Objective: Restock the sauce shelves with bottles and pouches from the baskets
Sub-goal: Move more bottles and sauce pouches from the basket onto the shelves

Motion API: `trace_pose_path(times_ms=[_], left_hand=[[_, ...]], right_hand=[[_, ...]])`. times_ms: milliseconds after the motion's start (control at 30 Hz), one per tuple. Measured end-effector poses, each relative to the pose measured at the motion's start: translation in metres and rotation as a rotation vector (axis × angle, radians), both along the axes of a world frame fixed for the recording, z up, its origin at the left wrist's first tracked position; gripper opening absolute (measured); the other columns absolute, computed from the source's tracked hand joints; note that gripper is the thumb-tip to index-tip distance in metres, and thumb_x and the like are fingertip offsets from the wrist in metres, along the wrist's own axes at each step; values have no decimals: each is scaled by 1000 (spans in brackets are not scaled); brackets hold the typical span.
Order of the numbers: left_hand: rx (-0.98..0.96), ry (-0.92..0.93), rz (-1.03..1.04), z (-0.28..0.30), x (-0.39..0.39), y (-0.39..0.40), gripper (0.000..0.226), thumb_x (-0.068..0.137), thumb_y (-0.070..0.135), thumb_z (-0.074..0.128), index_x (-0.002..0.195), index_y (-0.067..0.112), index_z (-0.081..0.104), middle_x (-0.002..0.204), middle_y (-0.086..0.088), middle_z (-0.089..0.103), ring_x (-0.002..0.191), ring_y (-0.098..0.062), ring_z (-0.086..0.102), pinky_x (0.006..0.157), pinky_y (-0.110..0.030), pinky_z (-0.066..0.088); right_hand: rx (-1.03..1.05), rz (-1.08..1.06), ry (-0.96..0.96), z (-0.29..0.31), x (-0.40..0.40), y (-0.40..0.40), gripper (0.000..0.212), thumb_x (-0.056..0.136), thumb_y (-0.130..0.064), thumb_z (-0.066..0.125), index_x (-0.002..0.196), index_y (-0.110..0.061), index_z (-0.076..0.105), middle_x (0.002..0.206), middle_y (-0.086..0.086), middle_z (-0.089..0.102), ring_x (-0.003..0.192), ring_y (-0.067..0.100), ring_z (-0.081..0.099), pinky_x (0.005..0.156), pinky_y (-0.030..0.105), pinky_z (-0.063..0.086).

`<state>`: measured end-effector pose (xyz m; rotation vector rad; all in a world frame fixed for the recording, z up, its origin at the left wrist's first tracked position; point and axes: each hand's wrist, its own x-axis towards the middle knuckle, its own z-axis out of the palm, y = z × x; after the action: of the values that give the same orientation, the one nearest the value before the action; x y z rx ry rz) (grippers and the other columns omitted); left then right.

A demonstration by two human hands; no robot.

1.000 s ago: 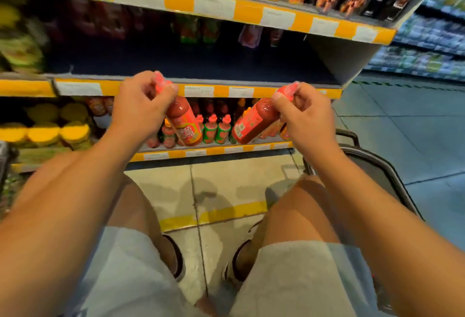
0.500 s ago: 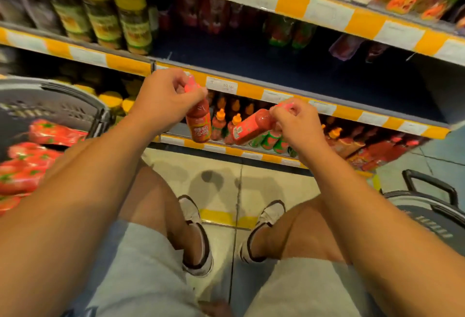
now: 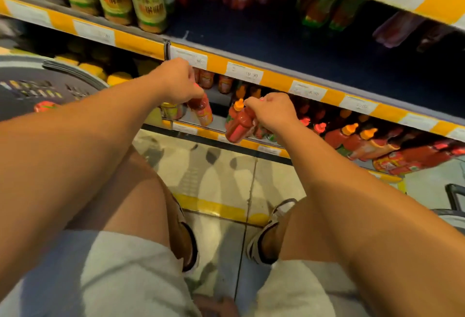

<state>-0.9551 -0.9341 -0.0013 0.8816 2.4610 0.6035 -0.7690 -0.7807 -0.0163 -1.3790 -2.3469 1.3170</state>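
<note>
Two red sauce bottles are in the hands: the left hand [image 3: 177, 82] has its fingers curled round the top of one bottle [image 3: 201, 109], and the right hand [image 3: 273, 111] grips the neck of the other [image 3: 239, 125], both in front of the bottom shelf [image 3: 266, 149]. Three yellow-capped jars [image 3: 148, 2] stand on the shelf above, on the left. One grey basket [image 3: 50, 82] is at the left, and the floor [image 3: 221, 173] is pale tile with a yellow line.

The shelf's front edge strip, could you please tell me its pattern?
Alternating orange and white blocks on the shelf edge strip, head view.
</note>
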Motion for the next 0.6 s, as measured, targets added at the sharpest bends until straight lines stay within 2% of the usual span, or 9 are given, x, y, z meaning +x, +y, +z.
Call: trace_pose_path(times_ms=[33,100,167,233,300,367,433,500,600], left_hand=[[-16,-50,11,-8,-6,-1,29,86,33,80,88,7,70,82,-13,71,73,-30,65,61,-38,57],[-20,-108,29,-24,-14,-2,28,87,32,81,90,6,70,89,-20,74,77,-34,72,70,-49,65],[-48,-118,1,-34,-19,-1,29,88,31,81,93,4,71,93,-23,74,79,-35,73,69,-48,66],[-87,-132,-47,-44,-27,0,31,87,32,83,96,5,70,96,-21,72,84,-34,73,61,-42,64],[-126,-139,-73,-53,-35,2,30,87,33,84,97,10,68,98,-15,69,85,-31,69,56,-37,58],[-145,-148,-71,-63,-40,5,28,87,34,84,94,14,66,97,-12,67,85,-29,67,57,-35,54],[-146,-140,-71,-75,-46,10,27,85,35,85,91,16,67,96,-12,69,87,-30,68,63,-38,55],[-152,-135,-69,-86,-53,15,26,84,35,86,90,17,68,95,-11,70,87,-30,68,67,-41,57],[-167,-121,-71,-98,-61,24,28,84,35,87,93,16,69,93,-11,71,84,-31,70,69,-43,62]], right_hand=[[-23,-17,-2,-3,-3,-3,39,66,-50,73,66,-12,63,72,20,72,59,33,64,60,55,62],[-88,-41,2,-5,-9,-8,33,80,-36,75,67,-11,58,69,22,67,54,30,58,47,39,52],[-128,-45,-18,-11,-15,-7,30,87,-27,73,68,-11,56,65,20,62,53,31,58,42,30,44],[-119,-38,-38,-16,-25,-7,27,87,-25,70,68,-11,57,66,24,64,58,39,64,42,30,43],[-86,-4,-39,-24,-38,-7,25,86,-27,66,67,-12,58,72,31,67,64,47,68,47,37,46],[-76,17,-25,-33,-52,-7,22,90,-28,64,74,-13,61,70,30,65,59,40,64,53,44,49],[-149,27,-6,-41,-63,-10,19,100,-24,61,89,-8,65,65,22,62,51,28,57,49,34,47],[-219,0,15,-53,-71,-11,18,103,-21,59,103,-6,70,67,19,62,46,23,54,45,26,45],[-287,-23,15,-65,-82,-7,18,103,-22,60,95,-8,69,68,21,60,52,26,53,42,24,42]])
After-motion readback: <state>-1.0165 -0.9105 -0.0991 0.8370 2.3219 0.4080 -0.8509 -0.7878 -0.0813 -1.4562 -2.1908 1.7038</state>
